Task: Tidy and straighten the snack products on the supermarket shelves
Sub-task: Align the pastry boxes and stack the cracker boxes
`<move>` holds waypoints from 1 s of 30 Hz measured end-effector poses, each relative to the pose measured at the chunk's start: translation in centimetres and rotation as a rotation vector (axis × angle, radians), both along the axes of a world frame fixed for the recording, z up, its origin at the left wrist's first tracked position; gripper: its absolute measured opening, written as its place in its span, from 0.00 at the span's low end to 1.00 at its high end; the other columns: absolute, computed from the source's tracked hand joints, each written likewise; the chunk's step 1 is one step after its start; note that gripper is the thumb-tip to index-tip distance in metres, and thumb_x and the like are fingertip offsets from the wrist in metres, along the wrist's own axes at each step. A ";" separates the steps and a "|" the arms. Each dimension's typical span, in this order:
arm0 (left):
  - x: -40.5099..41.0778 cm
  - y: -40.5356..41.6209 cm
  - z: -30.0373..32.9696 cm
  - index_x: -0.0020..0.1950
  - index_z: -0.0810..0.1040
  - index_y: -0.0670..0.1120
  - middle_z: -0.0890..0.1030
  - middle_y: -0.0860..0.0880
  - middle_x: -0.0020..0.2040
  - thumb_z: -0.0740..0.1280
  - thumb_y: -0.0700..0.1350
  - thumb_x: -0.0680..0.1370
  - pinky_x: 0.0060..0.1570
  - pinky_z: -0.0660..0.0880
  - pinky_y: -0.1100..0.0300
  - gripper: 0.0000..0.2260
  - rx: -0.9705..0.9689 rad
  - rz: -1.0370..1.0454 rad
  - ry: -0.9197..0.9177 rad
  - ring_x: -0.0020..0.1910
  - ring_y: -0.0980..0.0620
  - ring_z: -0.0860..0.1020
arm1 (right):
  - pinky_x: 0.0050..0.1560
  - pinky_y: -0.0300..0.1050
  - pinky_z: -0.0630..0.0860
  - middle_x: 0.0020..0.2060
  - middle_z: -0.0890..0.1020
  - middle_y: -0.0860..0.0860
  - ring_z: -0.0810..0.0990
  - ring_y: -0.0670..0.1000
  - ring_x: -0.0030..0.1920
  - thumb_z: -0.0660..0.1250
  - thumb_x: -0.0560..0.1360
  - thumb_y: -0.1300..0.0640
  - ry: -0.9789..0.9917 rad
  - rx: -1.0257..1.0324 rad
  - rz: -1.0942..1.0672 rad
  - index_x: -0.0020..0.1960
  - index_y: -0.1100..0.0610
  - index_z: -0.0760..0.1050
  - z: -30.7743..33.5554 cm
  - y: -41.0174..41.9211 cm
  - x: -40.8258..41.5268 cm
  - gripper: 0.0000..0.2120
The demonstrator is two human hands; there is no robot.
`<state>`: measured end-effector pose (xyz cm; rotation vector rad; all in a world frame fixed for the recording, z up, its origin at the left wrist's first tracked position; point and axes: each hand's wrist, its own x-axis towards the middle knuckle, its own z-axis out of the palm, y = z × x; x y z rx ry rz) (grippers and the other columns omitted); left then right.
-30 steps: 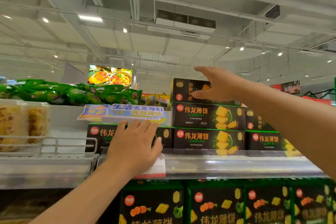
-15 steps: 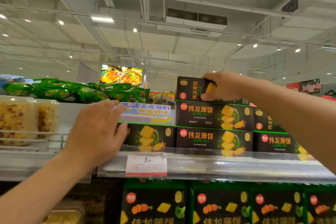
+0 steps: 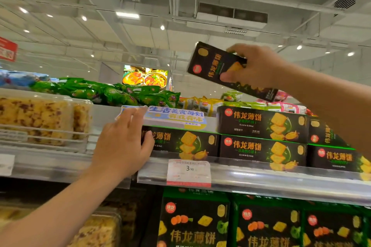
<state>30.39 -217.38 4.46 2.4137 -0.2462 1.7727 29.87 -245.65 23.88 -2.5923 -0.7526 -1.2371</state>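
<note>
My right hand (image 3: 259,66) grips a black cracker box (image 3: 208,64) and holds it tilted in the air above the shelf. Below it, black cracker boxes lie stacked two high (image 3: 263,124), with a single box (image 3: 186,142) at the left end of the row. My left hand (image 3: 122,144) rests on the left end of that single box, fingers straight and thumb on its front. A blue and yellow paper sign (image 3: 176,116) lies on top of that box.
A clear shelf rail (image 3: 261,178) with a price tag (image 3: 188,172) runs along the front. Clear tubs of yellow cakes (image 3: 40,118) stand at left behind a wire guard. Green snack bags (image 3: 112,92) lie behind. More black boxes (image 3: 194,224) fill the shelf below.
My right hand has lifted the top box off the stack and tilted it upward. My left hand has stayed at the left end of the single box.
</note>
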 end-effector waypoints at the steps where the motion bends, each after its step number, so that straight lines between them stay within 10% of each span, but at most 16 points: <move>1: 0.2 0.1 0.0 0.68 0.67 0.41 0.74 0.39 0.60 0.59 0.51 0.74 0.42 0.74 0.46 0.25 -0.054 -0.026 -0.009 0.49 0.37 0.77 | 0.38 0.42 0.75 0.45 0.78 0.42 0.77 0.43 0.42 0.70 0.67 0.36 -0.032 -0.008 0.047 0.65 0.42 0.69 0.1 1.7 -0.4 0.28; 10: 0.0 0.4 -0.6 0.68 0.57 0.41 0.63 0.29 0.65 0.64 0.40 0.70 0.61 0.66 0.38 0.29 -0.149 -0.194 -0.326 0.65 0.34 0.62 | 0.39 0.40 0.73 0.42 0.79 0.42 0.79 0.44 0.43 0.70 0.69 0.37 0.080 -0.088 0.246 0.58 0.44 0.75 -3.5 14.9 1.3 0.21; 17: -0.1 0.4 -0.5 0.76 0.54 0.48 0.52 0.33 0.75 0.66 0.42 0.69 0.64 0.59 0.31 0.37 -0.114 -0.024 -0.079 0.73 0.26 0.52 | 0.42 0.46 0.74 0.42 0.77 0.44 0.76 0.50 0.45 0.70 0.69 0.35 0.180 -0.226 0.037 0.57 0.43 0.73 -7.3 13.7 3.6 0.21; 30: -0.2 0.7 -0.3 0.73 0.67 0.45 0.65 0.36 0.72 0.59 0.47 0.76 0.53 0.72 0.45 0.24 -0.028 0.034 0.125 0.60 0.36 0.74 | 0.55 0.54 0.76 0.57 0.79 0.49 0.78 0.54 0.55 0.65 0.73 0.34 0.119 -0.244 -0.138 0.69 0.47 0.67 -8.7 12.6 2.7 0.30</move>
